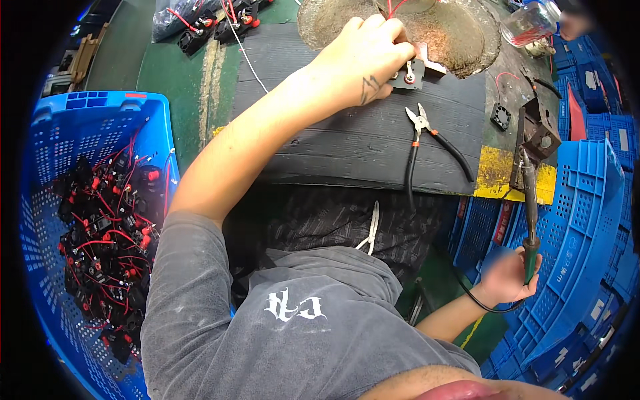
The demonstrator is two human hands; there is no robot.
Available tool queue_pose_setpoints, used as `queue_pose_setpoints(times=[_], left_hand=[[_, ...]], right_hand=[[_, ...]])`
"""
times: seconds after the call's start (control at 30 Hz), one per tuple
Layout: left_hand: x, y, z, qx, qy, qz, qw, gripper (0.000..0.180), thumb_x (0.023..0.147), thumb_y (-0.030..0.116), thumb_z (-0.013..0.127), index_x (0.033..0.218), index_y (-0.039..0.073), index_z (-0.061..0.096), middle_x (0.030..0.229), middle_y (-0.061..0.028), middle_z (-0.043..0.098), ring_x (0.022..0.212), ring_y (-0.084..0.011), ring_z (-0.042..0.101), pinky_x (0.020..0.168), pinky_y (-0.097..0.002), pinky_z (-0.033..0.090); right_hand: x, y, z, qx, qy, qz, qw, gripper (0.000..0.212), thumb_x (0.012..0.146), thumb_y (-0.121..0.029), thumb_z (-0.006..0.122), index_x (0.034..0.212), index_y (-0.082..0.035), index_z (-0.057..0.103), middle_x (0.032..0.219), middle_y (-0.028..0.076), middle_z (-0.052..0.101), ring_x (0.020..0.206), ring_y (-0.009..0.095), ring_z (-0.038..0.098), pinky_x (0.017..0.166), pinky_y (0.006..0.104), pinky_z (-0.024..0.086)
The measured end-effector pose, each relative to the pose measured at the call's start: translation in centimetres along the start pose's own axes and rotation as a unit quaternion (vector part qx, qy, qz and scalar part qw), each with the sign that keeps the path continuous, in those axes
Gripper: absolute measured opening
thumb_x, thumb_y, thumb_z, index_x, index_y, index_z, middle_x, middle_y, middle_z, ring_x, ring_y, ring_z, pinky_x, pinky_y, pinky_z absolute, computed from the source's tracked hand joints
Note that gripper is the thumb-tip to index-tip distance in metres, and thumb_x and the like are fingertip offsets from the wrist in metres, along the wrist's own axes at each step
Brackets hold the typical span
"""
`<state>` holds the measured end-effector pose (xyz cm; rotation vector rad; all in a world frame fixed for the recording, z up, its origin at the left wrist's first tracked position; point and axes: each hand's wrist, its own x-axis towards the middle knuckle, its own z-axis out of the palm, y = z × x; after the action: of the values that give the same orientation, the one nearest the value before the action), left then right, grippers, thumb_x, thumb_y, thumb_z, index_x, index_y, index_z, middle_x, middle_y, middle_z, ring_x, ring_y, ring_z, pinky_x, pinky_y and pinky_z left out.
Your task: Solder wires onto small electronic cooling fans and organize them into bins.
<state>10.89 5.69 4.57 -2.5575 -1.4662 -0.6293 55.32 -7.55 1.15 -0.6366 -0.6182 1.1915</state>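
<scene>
My left hand (377, 57) reaches to the far middle of the bench, fingers curled round a small dark square part with a metal terminal (409, 77); much of the part is hidden under the hand. A pale block (430, 61) sits beside it, and red wires (398, 7) rise beyond the fingers. At the lower right, my right hand (507, 279) is closed round the green handle of a soldering iron (530, 200). The iron points away from me, its tip end at a rusty metal iron holder (539, 133) on the bench's right corner.
Wire cutters (420, 127) lie with handles apart near the bench's front edge. Behind my left hand is a crusted metal pan (460, 30). A small black fan (500, 117) and a clear jar (530, 25) stand right. The left blue crate (100, 100) holds many black parts with red wires.
</scene>
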Motion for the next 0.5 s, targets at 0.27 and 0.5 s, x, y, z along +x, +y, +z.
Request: queue_pose_setpoints(times=[0.27, 0.5], left_hand=[[0.22, 0.70, -0.12, 0.030, -0.049, -0.018, 0.998, 0.041, 0.065, 0.011, 0.080, 0.103, 0.006, 0.065, 0.111, -0.0101, 0.058, 0.108, -0.0290, 0.058, 0.087, -0.0411, 0.048], [-0.03, 0.57, 0.31, 0.024, -0.035, -0.017, 0.999, 0.042, 0.065, 0.012, 0.080, 0.103, 0.006, 0.065, 0.113, -0.0105, 0.058, 0.110, -0.0288, 0.057, 0.088, -0.0404, 0.047]], right_hand=[[0.01, 0.22, 0.01, -0.005, 0.012, 0.000, 1.000, 0.047, 0.092, -0.034, 0.055, 0.118, 0.004, 0.066, 0.085, 0.019, 0.062, 0.062, 0.019, 0.051, 0.043, 0.0253, 0.038], [0.12, 0.24, -0.05, -0.008, 0.003, 0.003, 1.000, 0.047, 0.092, -0.034, 0.055, 0.118, 0.003, 0.066, 0.085, 0.019, 0.063, 0.062, 0.019, 0.051, 0.043, 0.0255, 0.038]])
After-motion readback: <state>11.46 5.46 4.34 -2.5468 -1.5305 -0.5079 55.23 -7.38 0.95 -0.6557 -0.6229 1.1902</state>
